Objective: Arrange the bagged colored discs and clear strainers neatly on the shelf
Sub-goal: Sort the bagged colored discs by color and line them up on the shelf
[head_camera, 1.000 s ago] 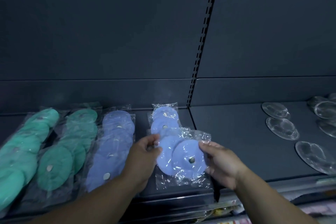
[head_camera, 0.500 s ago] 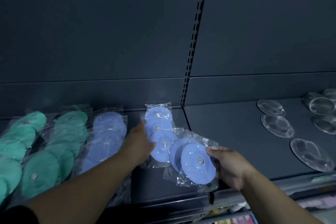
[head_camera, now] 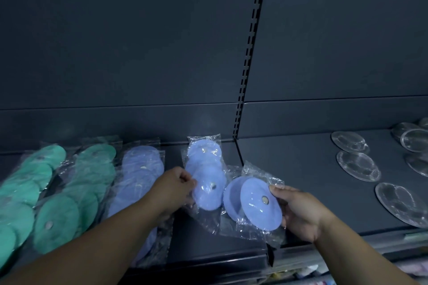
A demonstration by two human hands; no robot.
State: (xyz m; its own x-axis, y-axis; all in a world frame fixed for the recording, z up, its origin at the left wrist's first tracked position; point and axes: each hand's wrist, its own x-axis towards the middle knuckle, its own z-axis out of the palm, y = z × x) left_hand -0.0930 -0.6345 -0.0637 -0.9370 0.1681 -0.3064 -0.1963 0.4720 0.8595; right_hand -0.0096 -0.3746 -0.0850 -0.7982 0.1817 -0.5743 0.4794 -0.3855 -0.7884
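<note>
Blue round discs in a clear plastic bag [head_camera: 257, 206] are gripped by the right hand [head_camera: 301, 213] over the dark shelf [head_camera: 301, 169] front; left hand [head_camera: 173, 186] pinches the shelved blue row [head_camera: 206, 183]; the next move likely calls for laying it alongside.

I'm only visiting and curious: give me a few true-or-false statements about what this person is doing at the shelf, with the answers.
1. The right hand holds a bag of blue discs. True.
2. The green discs lie to the right of all the blue ones. False: they lie at the far left.
3. The clear strainers lie on the right shelf section. True.
4. The left hand grips a clear strainer. False: it pinches another blue-disc bag.
</note>
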